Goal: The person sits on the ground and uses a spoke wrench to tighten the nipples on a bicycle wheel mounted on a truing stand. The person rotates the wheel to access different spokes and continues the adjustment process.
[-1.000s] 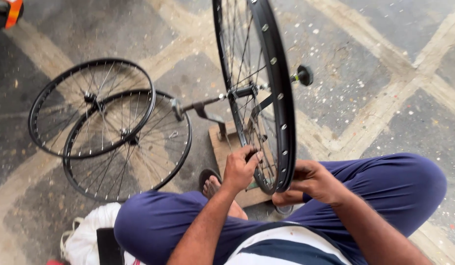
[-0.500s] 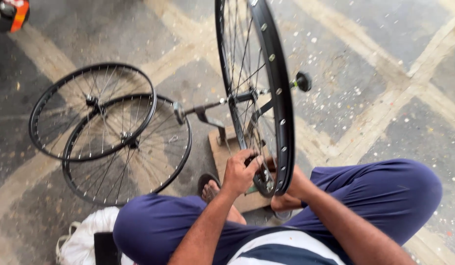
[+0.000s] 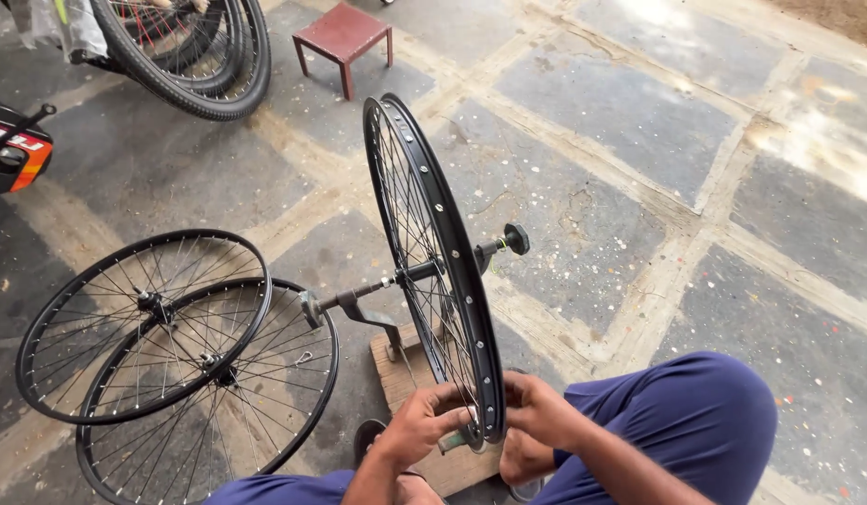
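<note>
Head view: left hand point(image 3: 422, 423) and right hand point(image 3: 536, 409) grip upright wheel rim point(image 3: 449, 245)

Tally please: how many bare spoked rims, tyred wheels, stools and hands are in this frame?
Bare black spoked bicycle rims: 3 (upright on stand, two flat on floor)
Tyred black bicycle wheels, top left: 1 clearly; perhaps another behind
Small red square stool: 1
Hands: 2 (left hand, right hand)
Total: 7
</note>
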